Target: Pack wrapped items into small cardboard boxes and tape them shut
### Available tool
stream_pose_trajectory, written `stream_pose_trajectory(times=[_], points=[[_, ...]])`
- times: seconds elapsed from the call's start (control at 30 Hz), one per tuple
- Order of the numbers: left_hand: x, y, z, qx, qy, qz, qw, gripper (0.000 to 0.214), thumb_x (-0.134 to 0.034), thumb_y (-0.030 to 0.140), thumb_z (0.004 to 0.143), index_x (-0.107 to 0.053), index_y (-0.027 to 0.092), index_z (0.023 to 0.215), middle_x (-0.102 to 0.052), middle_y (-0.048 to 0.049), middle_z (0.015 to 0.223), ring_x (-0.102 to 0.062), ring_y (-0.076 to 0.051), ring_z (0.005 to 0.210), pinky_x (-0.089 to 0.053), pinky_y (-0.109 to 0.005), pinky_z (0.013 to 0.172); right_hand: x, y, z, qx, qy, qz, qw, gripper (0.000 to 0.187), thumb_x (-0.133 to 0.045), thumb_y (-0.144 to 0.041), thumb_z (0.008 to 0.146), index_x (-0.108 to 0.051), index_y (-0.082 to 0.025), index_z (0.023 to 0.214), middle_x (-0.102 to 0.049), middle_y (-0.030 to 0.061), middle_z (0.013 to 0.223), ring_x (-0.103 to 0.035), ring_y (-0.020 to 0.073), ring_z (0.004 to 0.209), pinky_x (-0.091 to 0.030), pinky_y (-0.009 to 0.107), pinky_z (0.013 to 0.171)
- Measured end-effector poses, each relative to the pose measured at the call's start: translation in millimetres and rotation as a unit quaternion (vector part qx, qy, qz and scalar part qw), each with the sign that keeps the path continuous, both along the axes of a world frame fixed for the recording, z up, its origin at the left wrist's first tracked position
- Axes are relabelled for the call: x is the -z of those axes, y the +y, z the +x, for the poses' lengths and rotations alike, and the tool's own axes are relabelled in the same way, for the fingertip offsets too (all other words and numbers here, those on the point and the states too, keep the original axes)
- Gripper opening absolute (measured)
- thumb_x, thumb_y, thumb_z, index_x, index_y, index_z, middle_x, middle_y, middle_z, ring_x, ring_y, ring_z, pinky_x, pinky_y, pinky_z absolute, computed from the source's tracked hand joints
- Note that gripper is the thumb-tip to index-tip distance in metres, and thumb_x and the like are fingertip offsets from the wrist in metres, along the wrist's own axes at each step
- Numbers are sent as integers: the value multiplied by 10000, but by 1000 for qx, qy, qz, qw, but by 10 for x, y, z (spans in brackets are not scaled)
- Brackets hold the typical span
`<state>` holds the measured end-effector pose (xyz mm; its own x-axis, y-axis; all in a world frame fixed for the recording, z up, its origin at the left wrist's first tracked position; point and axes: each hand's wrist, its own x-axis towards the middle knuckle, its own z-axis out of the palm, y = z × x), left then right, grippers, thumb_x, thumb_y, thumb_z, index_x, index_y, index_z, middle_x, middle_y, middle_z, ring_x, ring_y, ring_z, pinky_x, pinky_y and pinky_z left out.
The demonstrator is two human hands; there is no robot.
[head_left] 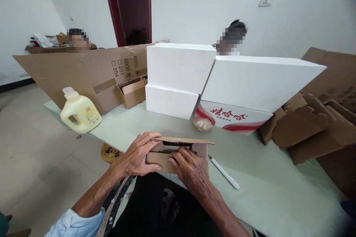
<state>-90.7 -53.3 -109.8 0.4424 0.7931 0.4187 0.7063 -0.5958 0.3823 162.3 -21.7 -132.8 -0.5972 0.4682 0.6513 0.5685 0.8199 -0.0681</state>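
A small brown cardboard box sits at the table's near edge, its lid flap raised and its dark inside partly showing. My left hand grips the box's left end, thumb on the front wall and fingers behind by the flap. Over the front wall, toward the right, my right hand has its fingers curled into the opening; their tips are partly hidden. Just right of the box lies a knife with a white handle, its blade end partly hidden behind the box.
White boxes and a red-and-white printed carton stand across the table. A crumpled clear plastic bundle lies before them. Left is a yellow jug; cardboard piles up right. Two people sit beyond.
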Motion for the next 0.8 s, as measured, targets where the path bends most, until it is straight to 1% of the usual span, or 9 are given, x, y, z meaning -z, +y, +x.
stream_pose_trajectory(times=[0.17,0.27,0.37,0.4,0.47,0.53,0.6,0.7,0.8], points=[[36,-26,-16,-17,6,0,1000,699,-890,352,810,-591,237,1432,-573,-175,1567,-568,-383,1427,-497,-547,1154,-33,-6,-34,8,22,10,1000,228,-587,-181,1067,-659,-219,854,-689,54,880,-640,209,872,-507,330,768],[37,-31,-17,-13,2,8,1000,679,-880,371,823,-597,228,1423,-582,-186,1555,-572,-388,1417,-501,-556,1142,-116,-64,-44,10,66,56,996,114,-616,-174,1053,-708,-210,995,-715,83,975,-623,220,905,-519,347,795],[29,-31,-11,1,-3,19,1000,635,-873,380,825,-619,215,1383,-601,-196,1527,-584,-395,1391,-519,-557,1107,-231,-67,-52,35,98,95,990,164,-616,-166,1053,-720,-221,1166,-730,107,1082,-626,234,961,-508,385,852],[27,-31,-8,5,-3,21,1000,631,-874,375,823,-622,211,1377,-605,-199,1521,-587,-396,1386,-521,-558,1103,-274,-40,-56,46,93,90,990,158,-609,-185,1062,-727,-224,1159,-730,106,1082,-623,238,965,-496,392,854],[28,-31,-2,8,-2,22,1000,644,-880,351,813,-618,205,1383,-609,-200,1518,-588,-397,1385,-520,-563,1107,-362,53,-62,58,61,58,995,159,-591,-250,1088,-745,-226,1059,-725,85,1019,-608,227,921,-466,381,817],[39,-28,2,6,2,24,1000,663,-885,322,800,-611,203,1392,-612,-198,1519,-588,-396,1387,-518,-571,1115,-448,167,-52,48,23,21,998,242,-598,-318,1098,-747,-228,931,-702,55,925,-584,203,850,-432,354,758],[61,-22,1,4,2,26,1000,675,-891,311,786,-607,204,1389,-616,-195,1517,-589,-395,1389,-521,-573,1118,-521,264,-16,28,-4,-12,1000,293,-616,-353,1095,-748,-234,863,-679,33,871,-573,182,812,-399,331,708],[108,-7,-12,0,-7,29,1000,653,-878,301,792,-591,213,1371,-617,-190,1515,-601,-388,1379,-534,-573,1108,-577,362,89,12,-14,-46,999,355,-598,-380,1104,-761,-238,823,-664,22,846,-576,166,796,-370,312,671],[146,8,-33,-7,-21,33,999,662,-849,272,818,-539,228,1401,-616,-190,1502,-621,-370,1350,-543,-570,1094,-550,454,203,3,-15,-56,998,386,-572,-407,1112,-788,-239,839,-682,29,864,-601,165,818,-380,302,681]])
